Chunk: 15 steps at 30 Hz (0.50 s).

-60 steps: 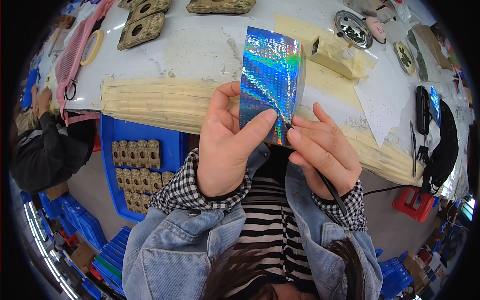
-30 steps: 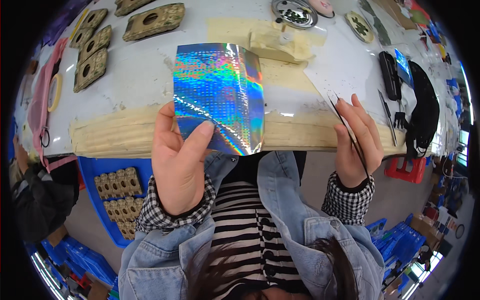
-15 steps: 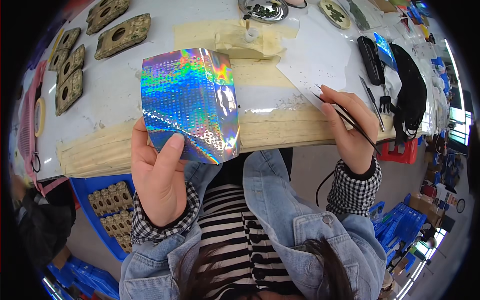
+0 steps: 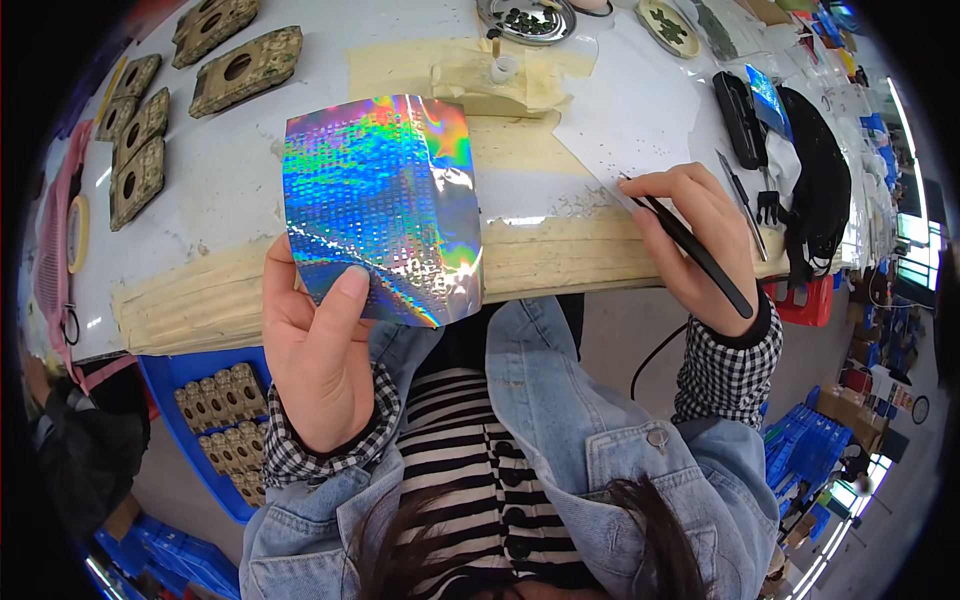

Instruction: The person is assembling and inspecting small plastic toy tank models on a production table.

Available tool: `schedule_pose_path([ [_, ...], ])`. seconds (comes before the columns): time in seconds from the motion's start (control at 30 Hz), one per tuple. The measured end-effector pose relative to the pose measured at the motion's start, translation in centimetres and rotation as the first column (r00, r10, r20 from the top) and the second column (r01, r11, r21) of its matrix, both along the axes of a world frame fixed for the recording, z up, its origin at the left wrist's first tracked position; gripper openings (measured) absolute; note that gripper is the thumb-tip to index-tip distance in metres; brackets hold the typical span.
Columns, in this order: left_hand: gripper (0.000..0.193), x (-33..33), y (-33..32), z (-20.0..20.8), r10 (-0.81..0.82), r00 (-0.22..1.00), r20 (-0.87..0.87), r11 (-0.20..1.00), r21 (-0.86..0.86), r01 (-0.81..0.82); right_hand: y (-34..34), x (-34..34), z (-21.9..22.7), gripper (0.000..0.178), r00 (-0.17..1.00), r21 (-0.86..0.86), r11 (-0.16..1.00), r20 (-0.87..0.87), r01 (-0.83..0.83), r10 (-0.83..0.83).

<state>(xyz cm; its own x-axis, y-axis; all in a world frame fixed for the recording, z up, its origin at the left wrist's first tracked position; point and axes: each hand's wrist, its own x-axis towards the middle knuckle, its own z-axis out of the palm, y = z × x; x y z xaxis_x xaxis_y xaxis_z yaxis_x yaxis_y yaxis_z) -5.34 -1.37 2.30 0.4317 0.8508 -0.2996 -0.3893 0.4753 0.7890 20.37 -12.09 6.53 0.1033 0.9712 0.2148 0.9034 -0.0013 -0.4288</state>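
My left hand [image 4: 325, 350] pinches the lower left part of a shiny rainbow holographic sheet [image 4: 380, 200], thumb on its face and fingers behind. Rows of small rectangular cut marks cover most of it; a plain band runs down its right side. The sheet is held up over the table's front edge. In my right hand [image 4: 705, 245] is a pair of black tweezers [image 4: 695, 250], tips toward the table and the back end by my wrist. The tips hover near a white paper sheet [image 4: 640, 130] sprinkled with tiny dark specks; whether they grip anything is too small to tell.
Camouflage-patterned model hull parts [image 4: 245, 70] stand at the far left, with more in a blue tray [image 4: 175, 400] below the table. A taped block with a small cup [image 4: 503, 68], a metal dish of dark green pieces [image 4: 528, 22], and a knife [image 4: 742, 200] are on the table.
My right hand has turned and moved slightly, its tweezers now showing more broadly and their tips shifted a little left. The holographic sheet in my left hand has tilted slightly.
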Motion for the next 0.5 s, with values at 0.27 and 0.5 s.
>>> schedule_pose_path([
  [0.27, 0.041, 0.1, 0.0, 0.1, 0.006, 1.000, 0.002, 1.000, 0.001, -0.006, -0.2, 0.3, -0.5, 0.010, 0.997, 0.011, 1.000, -0.079, -0.025, 0.026],
  [0.5, 0.040, 0.1, 0.0, 0.1, -0.003, 1.000, 0.009, 1.000, -0.001, 0.003, -1.0, 0.7, -1.0, 0.006, 0.953, 0.021, 0.998, -0.300, 0.057, -0.049],
])
